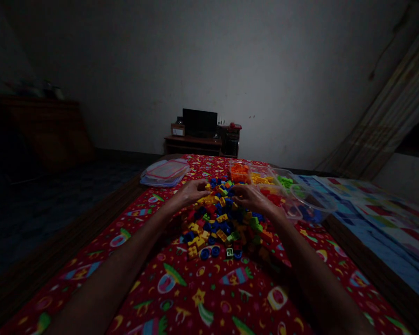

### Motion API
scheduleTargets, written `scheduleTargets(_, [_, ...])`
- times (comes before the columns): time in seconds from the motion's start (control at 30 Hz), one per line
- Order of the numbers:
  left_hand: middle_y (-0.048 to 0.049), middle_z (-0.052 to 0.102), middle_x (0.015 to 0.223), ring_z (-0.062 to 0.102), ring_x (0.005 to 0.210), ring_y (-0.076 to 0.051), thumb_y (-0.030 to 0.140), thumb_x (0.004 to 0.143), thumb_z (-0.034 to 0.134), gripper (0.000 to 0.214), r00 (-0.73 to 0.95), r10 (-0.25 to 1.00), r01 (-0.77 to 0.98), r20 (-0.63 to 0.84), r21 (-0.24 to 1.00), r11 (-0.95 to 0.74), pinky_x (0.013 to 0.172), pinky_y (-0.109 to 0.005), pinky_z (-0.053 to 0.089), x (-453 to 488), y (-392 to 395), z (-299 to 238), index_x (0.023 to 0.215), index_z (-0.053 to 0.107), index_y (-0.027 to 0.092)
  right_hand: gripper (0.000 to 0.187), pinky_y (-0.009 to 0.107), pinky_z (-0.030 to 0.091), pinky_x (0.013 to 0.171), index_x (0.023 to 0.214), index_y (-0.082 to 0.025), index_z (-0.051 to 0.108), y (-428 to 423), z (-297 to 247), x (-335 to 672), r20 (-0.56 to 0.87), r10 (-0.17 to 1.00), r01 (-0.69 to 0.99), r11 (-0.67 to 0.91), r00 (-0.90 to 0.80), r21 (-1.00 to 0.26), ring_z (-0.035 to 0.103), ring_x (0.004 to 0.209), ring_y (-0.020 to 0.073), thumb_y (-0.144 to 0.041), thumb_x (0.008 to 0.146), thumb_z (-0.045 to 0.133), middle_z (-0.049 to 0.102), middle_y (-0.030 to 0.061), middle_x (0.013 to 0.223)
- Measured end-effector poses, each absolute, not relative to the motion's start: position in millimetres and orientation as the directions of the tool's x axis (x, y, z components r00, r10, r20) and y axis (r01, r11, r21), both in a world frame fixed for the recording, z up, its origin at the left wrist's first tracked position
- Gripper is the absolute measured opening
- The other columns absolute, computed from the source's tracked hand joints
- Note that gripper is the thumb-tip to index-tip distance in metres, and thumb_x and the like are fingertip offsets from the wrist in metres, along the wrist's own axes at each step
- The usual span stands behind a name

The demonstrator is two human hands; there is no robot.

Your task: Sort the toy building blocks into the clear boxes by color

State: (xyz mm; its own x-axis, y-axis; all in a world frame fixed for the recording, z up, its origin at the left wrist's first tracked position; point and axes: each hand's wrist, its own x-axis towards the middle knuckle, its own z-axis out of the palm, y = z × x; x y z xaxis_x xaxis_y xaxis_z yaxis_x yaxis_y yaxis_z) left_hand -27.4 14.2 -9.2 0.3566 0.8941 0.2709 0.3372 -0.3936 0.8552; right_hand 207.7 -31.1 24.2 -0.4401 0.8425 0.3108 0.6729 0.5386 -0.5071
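A heap of plastic toy bricks (pixel 221 217) in yellow, blue, red, green and orange lies on the red patterned cloth (pixel 181 298). At its far left side, my left hand (pixel 192 190) has thumb and fingers closed around a small yellow toy brick (pixel 207 187). Opposite it, my right hand (pixel 253 197) bends over the heap's right side, fingers curled down among blue and green bricks. What those fingers grip, if anything, is too dark to make out. Several blue wheel-like pieces (pixel 205 254) lie along the heap's near edge.
Clear containers stand right of the heap, holding orange bricks (pixel 240 171), yellow bricks (pixel 261 179), green bricks (pixel 285 181), red bricks (pixel 273 197) and blue bricks (pixel 312 215). Stacked lids (pixel 165 172) lie at the far left. A monitor (pixel 199 122) stands on a desk by the wall.
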Motion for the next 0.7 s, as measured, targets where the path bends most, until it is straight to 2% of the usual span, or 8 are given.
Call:
scheduleTargets(0.07, [0.0006,0.062,0.069,0.059,0.065,-0.016,0.042,0.059,0.065,0.032,0.309,0.917,0.368,0.252,0.858,-0.360,0.059,-0.026,0.046,-41,16,-12,0.077,0.058,0.017,0.022,0.023,0.041,0.059,0.089,-0.017,0.066,-26,22,208,0.325,0.885,0.599,0.466,-0.334,-0.651,0.057,0.062,0.0129,-0.013,0.068,0.059,0.065,0.0014,0.071])
scheduleTargets(0.17, [-0.0004,0.063,0.070,0.059,0.062,-0.017,0.043,0.060,0.065,0.038,0.231,0.960,0.397,0.159,0.885,-0.242,0.055,-0.027,0.046,-52,12,-21,0.087,0.057,0.017,0.026,0.024,0.046,0.058,0.088,-0.017,0.062,-20,18,204,0.217,0.950,0.302,0.280,-0.225,-0.911,0.059,0.061,0.0133,-0.013,0.063,0.059,0.065,-0.0006,0.069])
scheduleTargets(0.3, [-0.0040,0.066,0.080,0.062,0.068,-0.019,0.046,0.063,0.063,0.044,0.174,0.968,0.471,0.182,0.848,-0.244,0.058,-0.028,0.048,-45,9,-28,0.095,0.060,0.016,0.034,0.025,0.050,0.067,0.091,-0.018,0.057,-19,13,200,0.076,0.974,-0.064,0.064,-0.213,-0.996,0.063,0.068,0.0131,-0.011,0.058,0.063,0.065,-0.0008,0.068])
scheduleTargets(0.37, [-0.0054,0.067,0.085,0.062,0.076,-0.022,0.044,0.062,0.064,0.039,0.209,0.949,0.525,0.237,0.791,-0.314,0.066,-0.030,0.049,-37,11,-31,0.090,0.064,0.017,0.031,0.025,0.050,0.068,0.091,-0.017,0.059,-20,12,198,0.075,0.974,-0.062,0.063,-0.213,-0.996,0.063,0.071,0.0132,-0.016,0.061,0.067,0.066,0.0007,0.072])
scheduleTargets(0.43, [-0.0055,0.067,0.083,0.062,0.082,-0.024,0.039,0.060,0.066,0.031,0.253,0.924,0.602,0.287,0.700,-0.383,0.074,-0.032,0.049,-30,15,-34,0.082,0.067,0.018,0.025,0.026,0.049,0.066,0.089,-0.017,0.062,-21,11,195,0.113,0.977,0.098,0.132,-0.181,-0.986,0.062,0.074,0.0148,-0.026,0.067,0.068,0.066,0.0028,0.077])
scheduleTargets(0.5, [-0.0058,0.066,0.081,0.061,0.084,-0.025,0.036,0.060,0.066,0.023,0.280,0.896,0.675,0.344,0.593,-0.438,0.079,-0.033,0.047,-24,19,-39,0.076,0.069,0.019,0.025,0.026,0.047,0.066,0.091,-0.016,0.064,-22,7,190,0.214,0.966,0.372,0.254,-0.146,-0.893,0.061,0.077,0.0171,-0.033,0.073,0.065,0.065,0.0048,0.081])
scheduleTargets(0.6, [-0.0064,0.065,0.082,0.059,0.084,-0.024,0.033,0.063,0.065,0.018,0.297,0.864,0.718,0.408,0.502,-0.483,0.079,-0.032,0.045,-20,21,-45,0.073,0.069,0.020,0.029,0.028,0.043,0.072,0.103,-0.015,0.063,-25,-3,181,0.394,0.885,0.736,0.437,-0.249,-0.517,0.058,0.086,0.0206,-0.031,0.079,0.060,0.063,0.0101,0.092])
scheduleTargets(0.7, [-0.0055,0.066,0.077,0.059,0.080,-0.023,0.031,0.061,0.065,0.015,0.285,0.874,0.729,0.394,0.503,-0.465,0.075,-0.031,0.045,-20,21,-41,0.070,0.068,0.020,0.022,0.028,0.039,0.071,0.099,-0.014,0.063,-27,-15,175,0.361,0.819,0.830,0.529,-0.446,-0.175,0.055,0.087,0.0205,-0.025,0.086,0.049,0.061,0.0132,0.094])
